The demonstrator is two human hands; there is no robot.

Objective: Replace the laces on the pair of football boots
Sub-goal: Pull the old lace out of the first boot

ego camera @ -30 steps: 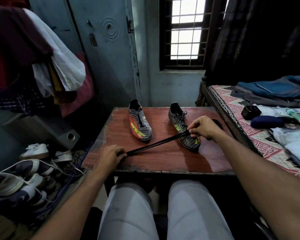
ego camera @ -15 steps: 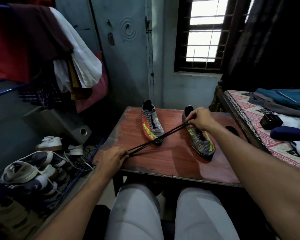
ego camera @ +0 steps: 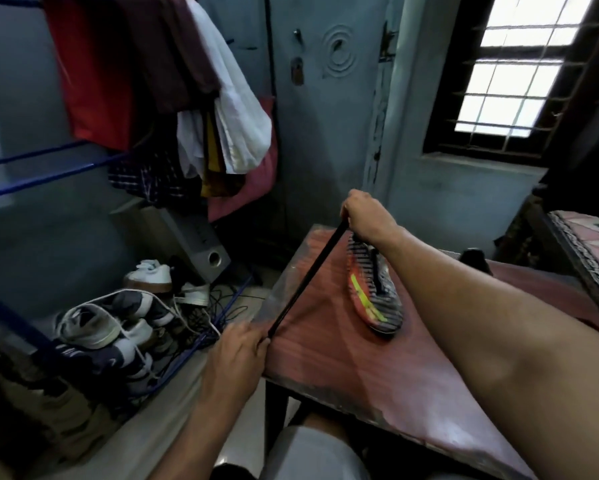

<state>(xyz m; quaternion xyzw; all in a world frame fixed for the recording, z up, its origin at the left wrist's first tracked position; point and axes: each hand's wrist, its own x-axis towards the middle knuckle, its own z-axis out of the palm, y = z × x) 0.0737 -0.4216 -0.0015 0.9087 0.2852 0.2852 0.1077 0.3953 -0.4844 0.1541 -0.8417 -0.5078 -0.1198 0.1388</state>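
A black lace (ego camera: 306, 278) runs taut between my two hands, slanting over the left side of the red-brown table (ego camera: 343, 368). My left hand (ego camera: 240, 344) pinches its lower end at the table's left edge. Its upper end is gripped by my right hand (ego camera: 365, 214), raised above the heel of a grey-patterned football boot (ego camera: 374, 289) with orange and yellow marks. That boot lies on the table, toe toward me. My right forearm hides the second boot; only a dark bit (ego camera: 474, 259) shows behind it.
A blue rack (ego camera: 194, 344) on the floor to the left holds several shoes with loose white laces. Clothes (ego camera: 221, 109) hang above it, and a grey speaker (ego camera: 201, 251) stands behind. A bed with a patterned cover (ego camera: 589, 251) borders the table on the right.
The view has swung left. My right hand has lifted the lace's upper end up and toward the table's far left, so the lace now slants steeply; my left hand stays at the near-left edge.
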